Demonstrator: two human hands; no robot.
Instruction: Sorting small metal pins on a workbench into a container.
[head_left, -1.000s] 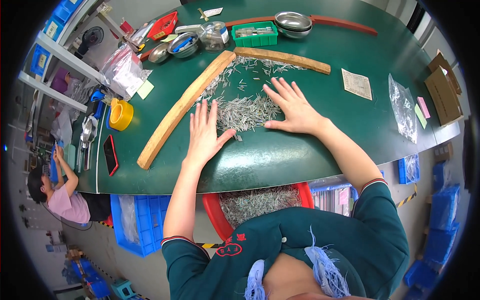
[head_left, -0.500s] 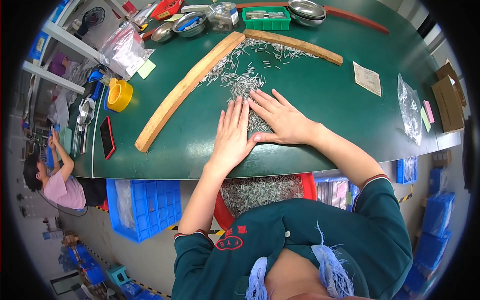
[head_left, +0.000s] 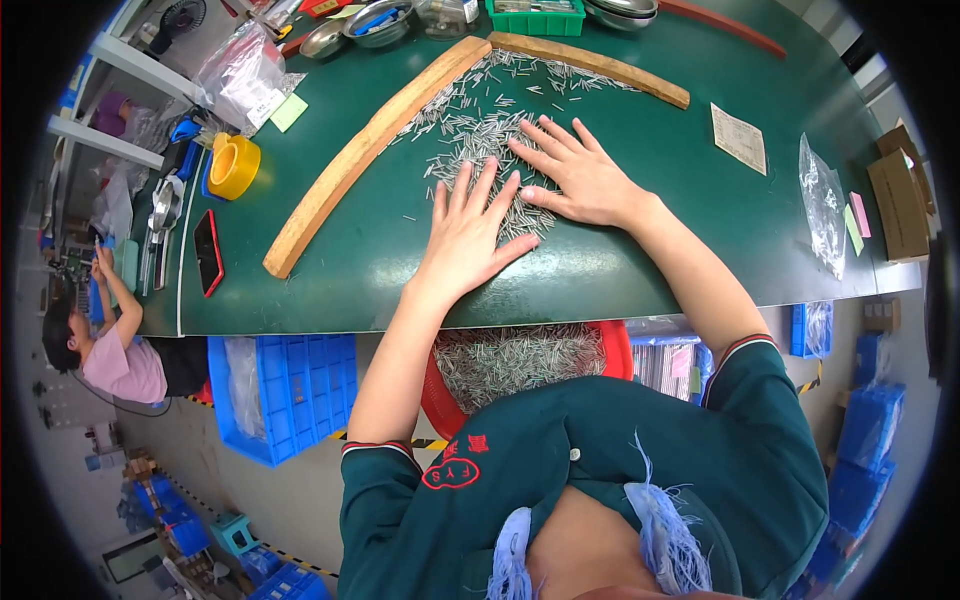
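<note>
Green-topped table [head_left: 640, 270], two flat hands on loose metal pins

Nearest, below the table's front edge: red basin [head_left: 620, 350] filled with the same pins. On the table just past that edge: left hand [head_left: 470, 235], open, palm down, fingers spread over the pin heap [head_left: 480, 140]; right hand [head_left: 580, 180] beside it, also open and flat, touching the heap; neither grips anything. Beyond the hands: scattered pins lying in the angle of two wooden strips [head_left: 360, 160]. Left of the strips: yellow tape roll [head_left: 233, 165], red phone [head_left: 208, 252]. Farthest: steel bowls [head_left: 375, 20], green tray [head_left: 535, 15]
</note>
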